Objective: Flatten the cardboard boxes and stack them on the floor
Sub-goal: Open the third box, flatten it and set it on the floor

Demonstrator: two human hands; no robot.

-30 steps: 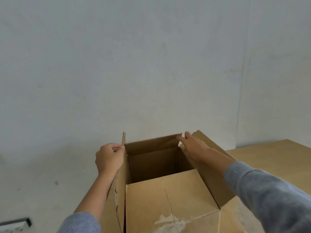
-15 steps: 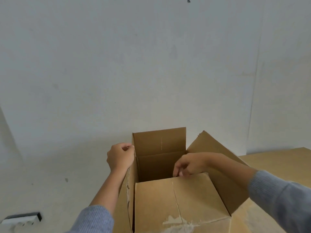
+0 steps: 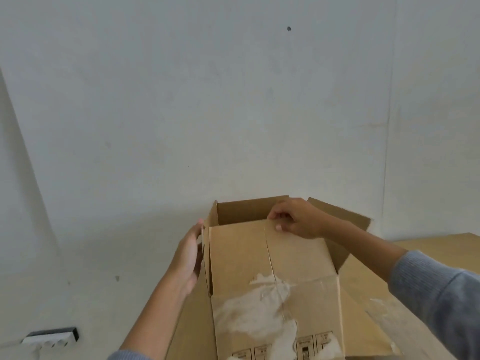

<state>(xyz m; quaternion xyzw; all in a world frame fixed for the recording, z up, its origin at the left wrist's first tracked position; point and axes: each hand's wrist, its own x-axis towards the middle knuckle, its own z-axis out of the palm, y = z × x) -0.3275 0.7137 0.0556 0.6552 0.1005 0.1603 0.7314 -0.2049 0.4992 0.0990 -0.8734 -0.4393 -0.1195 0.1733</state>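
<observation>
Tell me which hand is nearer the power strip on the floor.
Left. The left hand rests flat against the box's left side, above the power strip; the right hand grips the near flap's edge.

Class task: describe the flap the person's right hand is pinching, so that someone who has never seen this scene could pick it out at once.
Find the open cardboard box in front of the white wall. The near flap is the one folded across its opening, pinched at its far edge by the right hand. Unlike the other flaps, it has a crease down its middle and torn white patches.

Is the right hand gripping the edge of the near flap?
Yes, the right hand pinches the far edge of the near flap.
</observation>
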